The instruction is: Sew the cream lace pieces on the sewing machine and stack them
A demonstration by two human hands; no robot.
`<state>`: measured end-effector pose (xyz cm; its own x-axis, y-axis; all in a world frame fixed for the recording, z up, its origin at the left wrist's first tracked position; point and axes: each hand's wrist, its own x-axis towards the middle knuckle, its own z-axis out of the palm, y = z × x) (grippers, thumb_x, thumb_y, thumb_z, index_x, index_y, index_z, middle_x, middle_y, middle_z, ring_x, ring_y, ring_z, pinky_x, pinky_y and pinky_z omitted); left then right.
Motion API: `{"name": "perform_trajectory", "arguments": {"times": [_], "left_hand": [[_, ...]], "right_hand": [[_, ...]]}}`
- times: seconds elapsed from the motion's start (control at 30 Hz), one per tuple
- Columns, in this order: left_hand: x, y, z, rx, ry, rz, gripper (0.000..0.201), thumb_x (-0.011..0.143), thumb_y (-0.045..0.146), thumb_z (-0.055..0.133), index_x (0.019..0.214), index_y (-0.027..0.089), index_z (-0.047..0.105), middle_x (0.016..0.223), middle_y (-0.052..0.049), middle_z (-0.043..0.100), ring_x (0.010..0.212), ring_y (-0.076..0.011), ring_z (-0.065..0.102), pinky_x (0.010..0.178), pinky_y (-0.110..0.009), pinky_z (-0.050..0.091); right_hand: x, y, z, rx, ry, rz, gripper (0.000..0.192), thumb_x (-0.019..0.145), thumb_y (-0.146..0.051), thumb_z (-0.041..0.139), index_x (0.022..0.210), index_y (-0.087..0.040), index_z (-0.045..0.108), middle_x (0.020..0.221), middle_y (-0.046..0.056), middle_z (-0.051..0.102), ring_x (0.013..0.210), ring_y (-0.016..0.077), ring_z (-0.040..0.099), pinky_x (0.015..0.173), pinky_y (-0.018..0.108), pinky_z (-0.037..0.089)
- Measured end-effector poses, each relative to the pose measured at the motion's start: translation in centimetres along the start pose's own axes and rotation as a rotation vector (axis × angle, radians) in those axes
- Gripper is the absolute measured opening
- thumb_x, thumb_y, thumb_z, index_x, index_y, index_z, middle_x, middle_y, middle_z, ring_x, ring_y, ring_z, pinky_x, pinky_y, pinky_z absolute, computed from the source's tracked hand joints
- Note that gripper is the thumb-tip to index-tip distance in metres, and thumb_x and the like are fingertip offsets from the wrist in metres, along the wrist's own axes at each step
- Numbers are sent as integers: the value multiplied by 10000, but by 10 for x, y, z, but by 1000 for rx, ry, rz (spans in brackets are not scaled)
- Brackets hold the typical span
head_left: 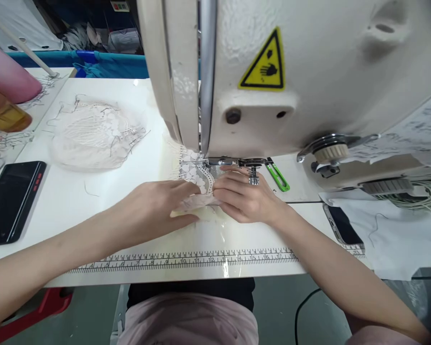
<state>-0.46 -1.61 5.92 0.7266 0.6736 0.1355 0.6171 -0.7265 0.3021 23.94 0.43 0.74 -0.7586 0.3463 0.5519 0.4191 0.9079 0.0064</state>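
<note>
Where lace strip (pixel 196 175) meets needle, both hands pinch its edge, L hand (pixel 158 208), R hand (pixel 242 196), table (pixel 93 201) open left.

A sewing workshop: industrial sewing machine (pixel 290 72) with warning sticker (pixel 264 62), measuring tape (pixel 187 260) fixed along the white table (pixel 75 201), lace pile (pixel 95 136) with loose threads.

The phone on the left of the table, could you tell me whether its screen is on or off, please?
Off: the phone lies face up with a plain dark screen, showing only glare.
</note>
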Motion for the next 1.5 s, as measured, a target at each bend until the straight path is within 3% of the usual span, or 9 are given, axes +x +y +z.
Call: {"name": "perform_trajectory", "arguments": {"times": [0.1, 0.3, 0.4, 0.53, 0.67, 0.77, 0.9, 1.33, 1.5], "left_hand": [[9, -3, 24, 104, 111, 142, 132, 951, 270, 503, 925, 179, 594, 681, 21, 616, 576, -133, 571, 541, -270, 402], [5, -5, 47, 285, 349, 306, 142, 904, 78, 489, 874, 176, 588, 562, 51, 540, 485, -111, 445, 506, -286, 323], [2, -8, 47, 269, 354, 294, 134, 916, 95, 489, 896, 186, 586, 589, 44, 569, 495, -109, 457, 523, -287, 331], [2, -11, 46, 253, 355, 283, 146, 923, 96, 481, 873, 179, 589, 580, 41, 542, 495, -114, 454, 533, -294, 331], [4, -11, 44, 316, 359, 309, 175, 911, 90, 495, 799, 177, 598, 581, 26, 551, 509, -121, 470, 529, -298, 352], [3, -11, 45, 306, 371, 318, 152, 923, 131, 490, 872, 154, 632, 876, -59, 713, 795, -183, 656, 704, -330, 510], [-1, -12, 51, 190, 309, 273, 224, 948, 180, 451, 1054, 112, 636, 1217, -119, 673, 1207, -240, 595, 982, -356, 532], [1, -11, 54, 204, 310, 268, 272, 926, 129, 412, 1098, 80, 618, 1218, -134, 674, 1191, -242, 608, 956, -355, 568], [3, -11, 55, 203, 315, 272, 261, 912, 103, 442, 1118, 74, 600, 1220, -153, 667, 1205, -251, 593, 945, -363, 573]], "right_hand": [[1, -1, -4, 42, -29, -7, 175, 909, -169, 466, 851, -231, 619, 927, -15, 690, 884, 148, 600, 927, 383, 483], [-2, -2, -5, 77, -25, -11, 135, 894, -308, 604, 980, -205, 625, 1041, 3, 706, 961, 159, 623, 894, 363, 519], [-5, -3, -1, 24, -98, 40, 334, 903, -413, 608, 1135, -174, 589, 1147, 44, 686, 1069, 189, 612, 888, 370, 503], [-4, -4, 1, 14, -110, 50, 120, 910, -202, 602, 1026, -218, 627, 1092, -22, 716, 1023, 144, 641, 873, 333, 501], [-3, -2, 4, 161, -7, 40, 149, 868, -135, 640, 995, -211, 648, 995, -41, 746, 926, 123, 679, 972, 349, 519], [-5, -1, 6, 176, -34, 80, 189, 870, -134, 633, 1035, -224, 657, 991, -25, 746, 908, 120, 684, 971, 333, 530], [-6, -2, 6, 152, -100, 135, 207, 888, -141, 601, 1053, -251, 662, 963, -19, 740, 920, 126, 672, 888, 297, 546], [0, 0, 3, 116, 7, 104, 213, 859, -58, 579, 1004, -209, 618, 905, -32, 743, 880, 119, 689, 778, 270, 576], [1, 1, -1, 118, -38, 122, 189, 888, -76, 541, 1008, -207, 606, 898, -26, 736, 896, 108, 677, 766, 260, 566]]}}
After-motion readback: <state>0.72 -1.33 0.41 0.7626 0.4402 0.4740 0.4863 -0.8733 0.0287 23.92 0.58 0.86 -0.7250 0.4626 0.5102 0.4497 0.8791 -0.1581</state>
